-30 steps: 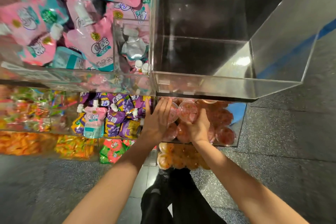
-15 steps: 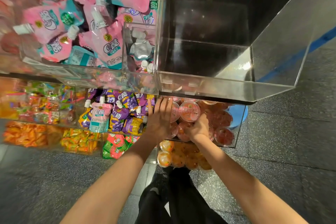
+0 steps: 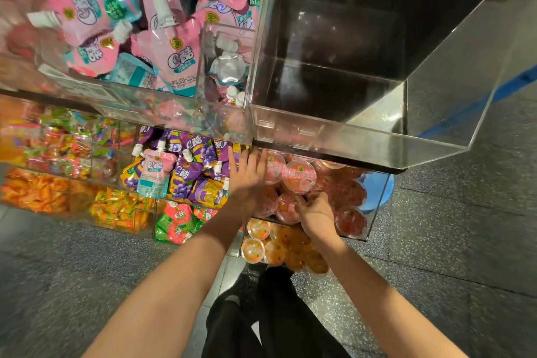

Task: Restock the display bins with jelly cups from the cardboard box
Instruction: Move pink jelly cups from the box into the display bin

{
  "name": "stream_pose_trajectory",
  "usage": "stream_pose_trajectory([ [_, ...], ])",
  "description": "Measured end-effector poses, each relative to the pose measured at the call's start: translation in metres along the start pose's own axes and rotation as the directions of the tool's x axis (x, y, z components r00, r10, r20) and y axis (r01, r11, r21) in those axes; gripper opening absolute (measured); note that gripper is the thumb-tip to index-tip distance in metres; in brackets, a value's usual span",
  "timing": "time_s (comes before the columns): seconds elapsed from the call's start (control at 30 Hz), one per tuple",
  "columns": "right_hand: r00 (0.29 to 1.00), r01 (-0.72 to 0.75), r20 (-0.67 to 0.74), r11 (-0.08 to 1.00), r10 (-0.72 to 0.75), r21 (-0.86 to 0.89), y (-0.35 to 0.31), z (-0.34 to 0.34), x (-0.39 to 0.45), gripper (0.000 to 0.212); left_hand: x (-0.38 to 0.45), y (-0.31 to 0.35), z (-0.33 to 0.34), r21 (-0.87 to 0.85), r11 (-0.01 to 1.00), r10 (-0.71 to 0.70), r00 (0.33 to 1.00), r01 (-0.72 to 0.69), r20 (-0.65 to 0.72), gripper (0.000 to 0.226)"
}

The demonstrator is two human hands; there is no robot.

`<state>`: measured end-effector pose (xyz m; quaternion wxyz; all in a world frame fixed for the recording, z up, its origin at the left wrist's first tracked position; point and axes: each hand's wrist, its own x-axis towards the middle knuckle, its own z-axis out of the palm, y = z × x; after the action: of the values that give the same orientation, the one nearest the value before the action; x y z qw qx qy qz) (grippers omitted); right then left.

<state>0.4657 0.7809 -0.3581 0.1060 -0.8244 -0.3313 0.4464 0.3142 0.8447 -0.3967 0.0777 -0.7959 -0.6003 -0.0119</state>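
Red jelly cups (image 3: 299, 177) fill the clear bin (image 3: 377, 206) both my hands reach into. My left hand (image 3: 247, 180) lies flat with straight fingers against the cups at the bin's left edge; my right hand (image 3: 316, 212) curls around one near the front. Purple drink pouches (image 3: 191, 171) sit just left, orange jelly cups (image 3: 279, 247) in the bin below.

The floor (image 3: 453, 241) is dark grey speckled stone laid in large tiles with thin seams. A blue stripe (image 3: 494, 96) crosses it at the upper right, seen through clear acrylic. A black shelf edge (image 3: 319, 151) runs beneath the upper tier of the display. Overhead light glares softly on the transparent panels (image 3: 436, 67).
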Motion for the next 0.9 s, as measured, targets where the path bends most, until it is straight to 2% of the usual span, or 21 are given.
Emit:
stream_pose_trajectory([
  [0.2,0.999,-0.038,0.008,0.999,0.038,-0.035,-0.014,-0.009,0.003,0.059,-0.008,0.009,-0.011,-0.062,0.998,-0.002,0.991,0.01,0.131,0.064],
  [0.3,0.99,-0.142,0.025,0.989,0.142,0.031,-0.019,-0.012,0.004,0.068,-0.012,0.003,-0.015,-0.263,0.965,0.064,0.977,-0.009,0.202,0.089],
  [0.33,0.987,-0.151,0.054,0.988,0.148,0.042,-0.02,-0.014,0.001,0.066,-0.016,0.001,-0.018,-0.325,0.946,0.075,0.97,0.004,0.23,0.092],
  [0.37,0.987,-0.134,0.094,0.989,0.128,0.062,-0.02,-0.015,-0.003,0.054,-0.019,-0.001,-0.021,-0.398,0.917,0.079,0.964,0.03,0.255,0.092],
  [0.43,0.978,-0.052,0.208,0.993,0.028,0.11,-0.021,-0.016,-0.016,0.017,-0.028,-0.007,-0.035,-0.541,0.837,0.064,0.967,0.082,0.245,0.085],
  [0.47,0.962,0.001,0.272,0.995,-0.027,0.095,-0.023,-0.014,-0.024,0.014,-0.034,-0.01,-0.043,-0.601,0.791,0.045,0.968,0.116,0.246,0.08],
  [0.57,0.921,0.113,0.378,0.993,-0.093,-0.032,-0.04,-0.005,-0.053,0.022,-0.058,-0.029,-0.061,-0.667,0.671,-0.06,0.919,0.325,0.389,0.066],
  [0.6,0.904,0.133,0.413,0.991,-0.107,-0.034,-0.05,0.001,-0.065,0.021,-0.069,-0.04,-0.063,-0.652,0.655,-0.094,0.898,0.381,0.431,0.062],
  [0.67,0.861,0.229,0.475,0.972,-0.179,-0.05,-0.069,0.017,-0.09,0.005,-0.096,-0.067,-0.072,-0.591,0.653,-0.159,0.849,0.473,0.504,0.054],
  [0.7,0.834,0.297,0.504,0.953,-0.226,-0.063,-0.077,0.028,-0.101,0.008,-0.112,-0.082,-0.077,-0.569,0.644,-0.194,0.828,0.512,0.526,0.05],
  [0.8,0.717,0.511,0.591,0.855,-0.37,-0.084,-0.104,0.066,-0.149,0.024,-0.172,-0.132,-0.102,-0.534,0.605,-0.298,0.79,0.591,0.536,0.043],
  [0.9,0.608,0.626,0.663,0.777,-0.436,-0.064,-0.13,0.114,-0.214,0.028,-0.25,-0.185,-0.133,-0.523,0.524,-0.425,0.738,0.673,0.524,0.038],
])
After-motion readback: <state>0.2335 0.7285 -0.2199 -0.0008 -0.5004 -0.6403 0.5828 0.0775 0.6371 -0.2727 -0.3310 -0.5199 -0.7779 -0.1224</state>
